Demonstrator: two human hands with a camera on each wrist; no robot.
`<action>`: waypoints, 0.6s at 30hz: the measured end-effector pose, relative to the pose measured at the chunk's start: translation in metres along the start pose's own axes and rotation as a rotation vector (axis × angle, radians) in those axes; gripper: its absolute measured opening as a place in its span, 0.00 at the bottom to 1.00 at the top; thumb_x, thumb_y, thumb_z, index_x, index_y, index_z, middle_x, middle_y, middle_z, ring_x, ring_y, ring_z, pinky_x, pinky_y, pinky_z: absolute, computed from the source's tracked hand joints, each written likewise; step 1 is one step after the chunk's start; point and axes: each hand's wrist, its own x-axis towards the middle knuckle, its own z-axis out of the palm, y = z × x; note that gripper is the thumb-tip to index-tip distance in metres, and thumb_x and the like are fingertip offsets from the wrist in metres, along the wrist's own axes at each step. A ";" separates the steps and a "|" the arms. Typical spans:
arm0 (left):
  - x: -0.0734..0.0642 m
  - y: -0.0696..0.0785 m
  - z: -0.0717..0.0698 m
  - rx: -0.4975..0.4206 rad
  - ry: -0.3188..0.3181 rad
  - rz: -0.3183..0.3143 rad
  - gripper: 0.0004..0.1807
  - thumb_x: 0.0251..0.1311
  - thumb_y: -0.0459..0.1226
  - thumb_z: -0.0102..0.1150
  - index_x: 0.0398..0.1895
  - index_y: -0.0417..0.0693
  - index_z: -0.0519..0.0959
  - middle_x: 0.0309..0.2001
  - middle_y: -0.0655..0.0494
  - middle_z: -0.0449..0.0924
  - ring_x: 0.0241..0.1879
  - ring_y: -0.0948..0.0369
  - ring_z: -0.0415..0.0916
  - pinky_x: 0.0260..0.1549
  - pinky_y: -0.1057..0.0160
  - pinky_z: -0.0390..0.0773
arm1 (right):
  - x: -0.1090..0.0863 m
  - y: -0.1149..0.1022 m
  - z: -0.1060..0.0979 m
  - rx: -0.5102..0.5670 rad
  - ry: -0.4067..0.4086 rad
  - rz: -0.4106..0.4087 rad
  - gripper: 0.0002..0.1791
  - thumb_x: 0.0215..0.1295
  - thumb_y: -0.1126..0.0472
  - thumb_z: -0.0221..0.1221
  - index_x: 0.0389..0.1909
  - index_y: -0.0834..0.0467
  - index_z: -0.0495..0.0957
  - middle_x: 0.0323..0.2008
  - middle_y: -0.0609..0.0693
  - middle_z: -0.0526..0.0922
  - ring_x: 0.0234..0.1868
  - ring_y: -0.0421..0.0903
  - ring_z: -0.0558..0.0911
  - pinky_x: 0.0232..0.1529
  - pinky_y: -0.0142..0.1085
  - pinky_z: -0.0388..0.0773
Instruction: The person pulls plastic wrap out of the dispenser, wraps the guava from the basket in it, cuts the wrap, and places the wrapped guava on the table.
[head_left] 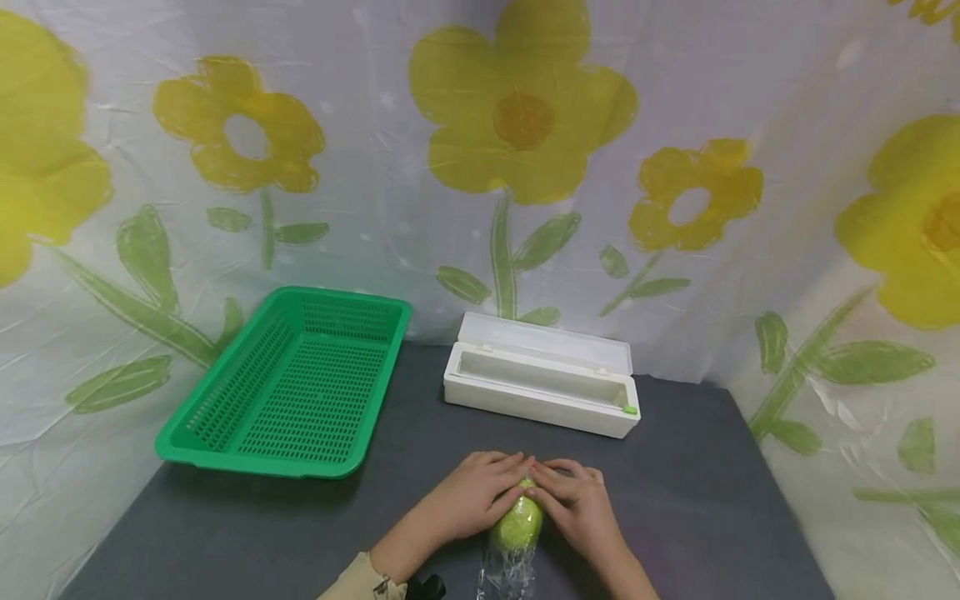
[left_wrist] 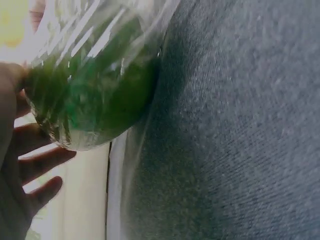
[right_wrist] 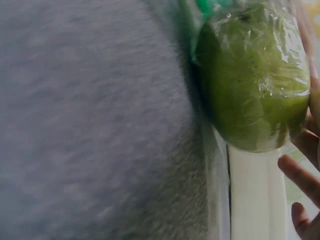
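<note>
A green fruit (head_left: pixel 519 525) in clear plastic film lies on the dark table between the two hands. Loose, crumpled film (head_left: pixel 507 579) trails from its near end. The left hand (head_left: pixel 480 492) touches the fruit's far left side with thumb and fingers fairly straight. From the other side, the right hand (head_left: pixel 581 504) rests its thumb and forefinger on the far end. The two hands' fingertips meet there. In the left wrist view the wrapped fruit (left_wrist: pixel 95 85) looks dark and glossy, with several fingers spread beyond it. Wrinkled film covers the fruit (right_wrist: pixel 255 85) in the right wrist view.
A green plastic basket (head_left: pixel 360 425) stands at the back left. Behind the hands is a long white box (head_left: pixel 525 404) with its lid (head_left: pixel 547 340) raised and a small green tab (head_left: pixel 630 409) on its right end. A flowered curtain (head_left: pixel 360 250) surrounds the table (head_left: pixel 712 500).
</note>
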 end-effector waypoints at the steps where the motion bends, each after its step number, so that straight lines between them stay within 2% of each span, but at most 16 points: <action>1: -0.001 0.002 -0.001 0.021 0.029 0.009 0.27 0.86 0.51 0.40 0.80 0.55 0.69 0.75 0.51 0.73 0.71 0.53 0.74 0.69 0.45 0.71 | -0.001 0.000 0.000 -0.015 0.011 -0.019 0.23 0.54 0.60 0.77 0.54 0.55 0.90 0.50 0.45 0.91 0.50 0.46 0.87 0.49 0.49 0.72; 4: -0.004 0.005 -0.003 0.023 0.144 0.047 0.21 0.82 0.49 0.52 0.72 0.60 0.79 0.67 0.49 0.81 0.64 0.54 0.80 0.66 0.47 0.76 | -0.004 -0.002 -0.001 -0.049 0.042 -0.053 0.23 0.52 0.59 0.78 0.52 0.57 0.91 0.50 0.46 0.91 0.48 0.46 0.89 0.49 0.47 0.75; 8: -0.007 0.007 -0.001 -0.005 0.306 0.099 0.14 0.72 0.46 0.67 0.57 0.60 0.90 0.57 0.50 0.88 0.56 0.57 0.85 0.59 0.50 0.80 | -0.008 -0.006 -0.001 -0.062 0.072 -0.067 0.22 0.53 0.57 0.77 0.50 0.57 0.91 0.51 0.47 0.91 0.45 0.42 0.91 0.46 0.42 0.80; 11: -0.007 0.011 0.000 0.033 0.362 0.091 0.10 0.71 0.45 0.69 0.50 0.59 0.92 0.53 0.56 0.90 0.52 0.58 0.85 0.54 0.51 0.82 | -0.008 -0.008 0.000 -0.090 0.091 -0.094 0.22 0.55 0.57 0.77 0.51 0.58 0.91 0.49 0.49 0.92 0.42 0.41 0.92 0.43 0.41 0.81; 13: -0.007 0.014 0.001 0.062 0.340 0.053 0.09 0.74 0.47 0.64 0.48 0.57 0.90 0.52 0.59 0.90 0.52 0.58 0.83 0.53 0.52 0.82 | -0.007 -0.008 0.002 -0.124 0.081 -0.110 0.21 0.57 0.58 0.76 0.52 0.59 0.91 0.49 0.50 0.92 0.40 0.41 0.92 0.42 0.42 0.82; 15: -0.005 0.016 0.001 0.063 0.272 -0.012 0.12 0.80 0.49 0.56 0.51 0.55 0.84 0.53 0.59 0.86 0.55 0.57 0.79 0.55 0.51 0.80 | -0.005 -0.009 0.003 -0.162 0.044 -0.114 0.21 0.60 0.61 0.75 0.55 0.59 0.89 0.50 0.51 0.92 0.40 0.41 0.91 0.43 0.44 0.82; 18: -0.003 0.018 0.004 0.026 0.135 -0.117 0.23 0.84 0.53 0.42 0.67 0.49 0.74 0.63 0.52 0.78 0.65 0.53 0.73 0.62 0.47 0.76 | -0.003 -0.011 0.004 -0.182 -0.057 -0.063 0.20 0.68 0.63 0.70 0.60 0.56 0.85 0.54 0.51 0.90 0.47 0.44 0.90 0.48 0.49 0.83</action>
